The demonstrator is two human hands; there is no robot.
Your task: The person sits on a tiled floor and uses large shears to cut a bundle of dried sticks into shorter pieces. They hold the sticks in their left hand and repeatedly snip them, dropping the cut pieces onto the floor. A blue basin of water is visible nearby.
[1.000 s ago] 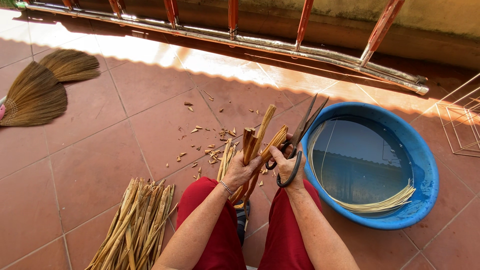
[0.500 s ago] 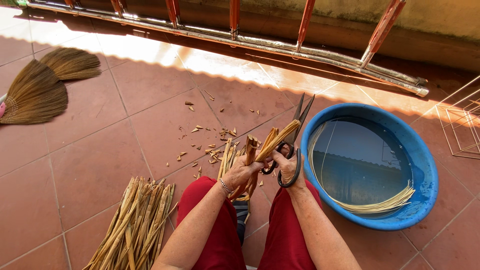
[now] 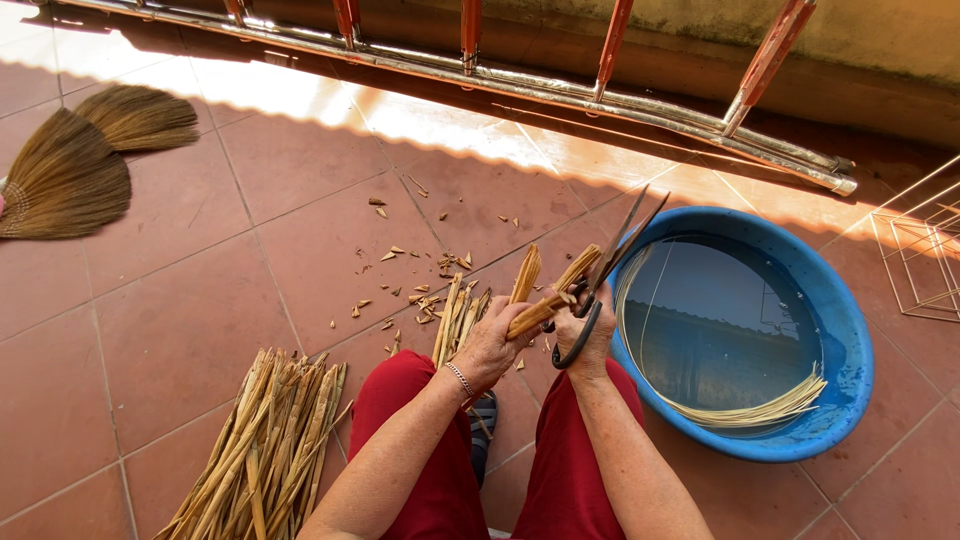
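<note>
The left hand (image 3: 492, 345) grips a few dry stalks (image 3: 545, 300) above the knees. The right hand (image 3: 585, 330) holds open scissors (image 3: 600, 285), blades seemingly at the stalk tips. A blue basin (image 3: 845, 345) sits right; a stalk pile (image 3: 270, 440) lies left.

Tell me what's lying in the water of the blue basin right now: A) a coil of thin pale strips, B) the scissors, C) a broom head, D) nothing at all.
A: a coil of thin pale strips curves round inside the blue basin, while the scissors are up in the right hand and the brooms lie far off on the tiles.
</note>
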